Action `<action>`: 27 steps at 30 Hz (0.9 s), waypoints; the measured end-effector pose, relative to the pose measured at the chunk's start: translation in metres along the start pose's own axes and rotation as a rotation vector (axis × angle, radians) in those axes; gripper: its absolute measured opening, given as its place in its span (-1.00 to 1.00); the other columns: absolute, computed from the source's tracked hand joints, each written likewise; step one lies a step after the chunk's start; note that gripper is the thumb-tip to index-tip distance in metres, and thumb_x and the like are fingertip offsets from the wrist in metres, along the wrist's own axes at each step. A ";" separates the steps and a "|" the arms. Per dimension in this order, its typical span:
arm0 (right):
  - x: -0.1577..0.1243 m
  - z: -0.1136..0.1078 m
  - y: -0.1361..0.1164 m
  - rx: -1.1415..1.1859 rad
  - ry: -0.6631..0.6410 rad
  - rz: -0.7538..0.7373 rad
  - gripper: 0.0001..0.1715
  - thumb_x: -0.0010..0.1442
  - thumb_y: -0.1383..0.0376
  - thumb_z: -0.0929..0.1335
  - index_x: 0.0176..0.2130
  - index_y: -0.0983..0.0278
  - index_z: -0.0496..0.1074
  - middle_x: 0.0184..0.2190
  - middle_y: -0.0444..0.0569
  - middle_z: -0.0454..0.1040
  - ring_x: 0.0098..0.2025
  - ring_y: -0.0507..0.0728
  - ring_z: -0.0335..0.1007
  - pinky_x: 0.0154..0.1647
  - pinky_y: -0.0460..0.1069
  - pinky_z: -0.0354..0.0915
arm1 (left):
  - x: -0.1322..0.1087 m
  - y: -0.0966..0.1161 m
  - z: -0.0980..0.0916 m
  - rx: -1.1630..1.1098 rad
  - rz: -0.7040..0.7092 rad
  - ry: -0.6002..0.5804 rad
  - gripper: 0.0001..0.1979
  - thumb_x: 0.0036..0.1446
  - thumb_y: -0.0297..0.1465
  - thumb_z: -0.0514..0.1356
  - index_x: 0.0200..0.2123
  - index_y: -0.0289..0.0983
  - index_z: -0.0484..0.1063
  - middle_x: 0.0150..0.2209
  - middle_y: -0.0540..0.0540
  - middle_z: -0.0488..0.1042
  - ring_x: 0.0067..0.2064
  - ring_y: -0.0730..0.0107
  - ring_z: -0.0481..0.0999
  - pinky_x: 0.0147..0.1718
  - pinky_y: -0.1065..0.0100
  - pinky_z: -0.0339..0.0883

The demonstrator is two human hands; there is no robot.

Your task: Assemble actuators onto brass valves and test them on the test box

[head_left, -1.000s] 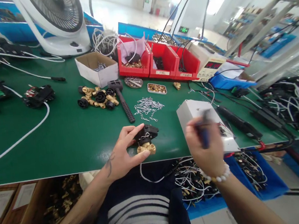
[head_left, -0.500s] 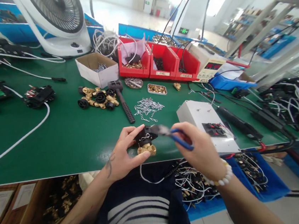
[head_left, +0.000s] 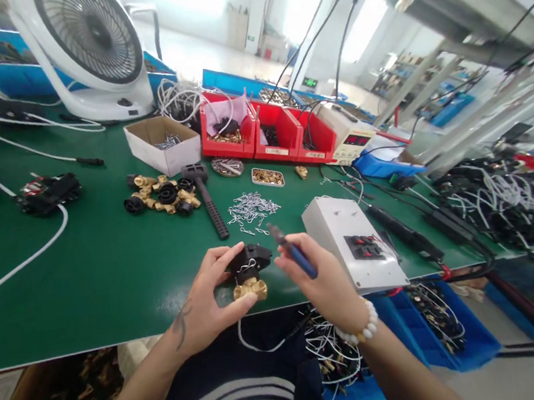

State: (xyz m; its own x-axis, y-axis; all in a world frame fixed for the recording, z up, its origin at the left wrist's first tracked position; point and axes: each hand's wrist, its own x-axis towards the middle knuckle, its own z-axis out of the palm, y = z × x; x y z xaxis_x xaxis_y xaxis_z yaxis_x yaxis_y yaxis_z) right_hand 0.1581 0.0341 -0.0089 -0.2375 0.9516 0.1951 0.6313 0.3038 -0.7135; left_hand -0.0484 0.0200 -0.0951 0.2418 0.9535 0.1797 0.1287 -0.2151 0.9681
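Note:
My left hand (head_left: 208,298) grips a brass valve with a black top (head_left: 250,272) near the front edge of the green table (head_left: 103,274). A small wire clip sits on the valve. My right hand (head_left: 320,280) is closed round blue-handled pliers (head_left: 292,251), whose tip points up and to the left, just right of the valve. A white cable hangs from the valve below the table edge.
A pile of wire clips (head_left: 251,207) lies just beyond the hands, beside a black handled tool (head_left: 208,196) and several brass and black fittings (head_left: 161,195). A white box with terminals (head_left: 348,242) stands at the right. Red bins (head_left: 265,136), a cardboard box (head_left: 163,144) and a fan (head_left: 89,47) are behind.
My right hand swung the pliers from over the white box to beside the valve. The view shifted, so everything sits a little lower and to the left.

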 end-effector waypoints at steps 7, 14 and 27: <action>0.001 0.023 -0.006 0.008 -0.106 -0.183 -0.87 0.32 0.44 0.31 -0.16 0.25 0.42 -0.19 -0.02 0.50 -0.15 0.09 0.44 -0.11 -0.03 0.35 | -0.004 0.001 0.007 0.174 0.068 0.080 -0.39 0.15 -0.26 0.29 0.27 -0.10 0.29 0.14 -0.13 0.30 0.16 0.11 0.41 0.18 0.08 0.37; 0.000 0.023 -0.006 -0.054 -0.126 -0.219 -0.87 0.39 0.38 0.29 -0.15 0.23 0.45 -0.15 -0.01 0.50 -0.10 0.09 0.45 -0.05 -0.02 0.37 | -0.005 0.000 0.004 0.269 0.095 0.055 -0.38 0.19 -0.19 0.25 0.30 -0.08 0.24 0.15 -0.13 0.29 0.21 0.05 0.38 0.17 0.06 0.38; -0.002 0.026 -0.007 -0.031 -0.136 -0.223 -0.82 0.39 0.39 0.26 -0.12 0.25 0.45 -0.14 0.03 0.48 -0.09 0.11 0.43 -0.01 0.00 0.38 | -0.008 -0.006 0.007 0.329 0.071 0.040 -0.28 0.17 -0.10 0.28 0.35 -0.02 0.14 0.18 -0.13 0.22 0.22 0.03 0.37 0.18 0.02 0.38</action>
State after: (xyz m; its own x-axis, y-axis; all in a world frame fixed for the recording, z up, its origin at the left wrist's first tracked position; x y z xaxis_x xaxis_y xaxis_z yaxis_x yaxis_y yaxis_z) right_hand 0.1349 0.0289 -0.0223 -0.4692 0.8465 0.2517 0.5736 0.5088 -0.6419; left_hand -0.0445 0.0119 -0.1041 0.2238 0.9399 0.2578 0.4180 -0.3315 0.8458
